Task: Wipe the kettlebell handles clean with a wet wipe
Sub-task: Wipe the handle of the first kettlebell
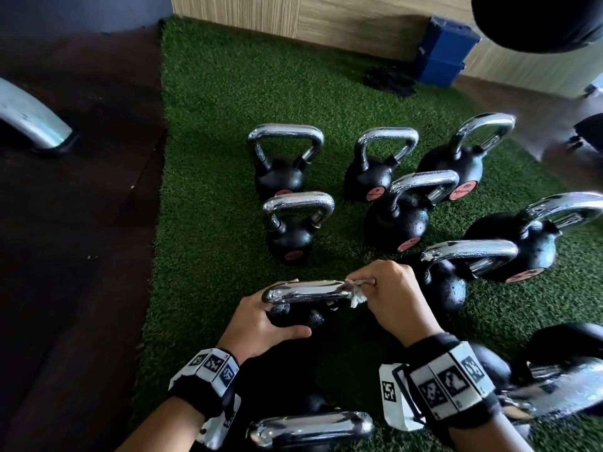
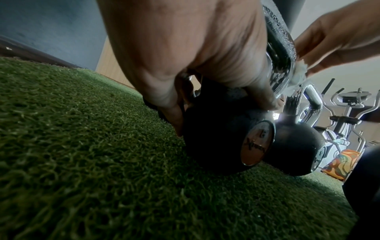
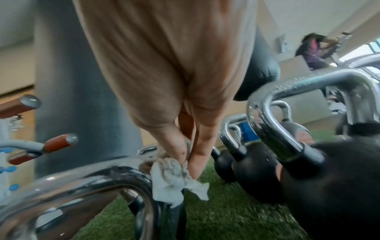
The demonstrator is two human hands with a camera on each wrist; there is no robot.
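A small black kettlebell with a chrome handle stands on green turf near me. My left hand grips its body and the handle's left end, thumb across the front. My right hand pinches a crumpled white wet wipe against the handle's right bend. Several other chrome-handled kettlebells stand beyond and to the right.
The turf mat borders dark flooring on the left. A blue box sits by the wooden wall. Another kettlebell handle lies just below my wrists. Exercise machines and a person are in the background.
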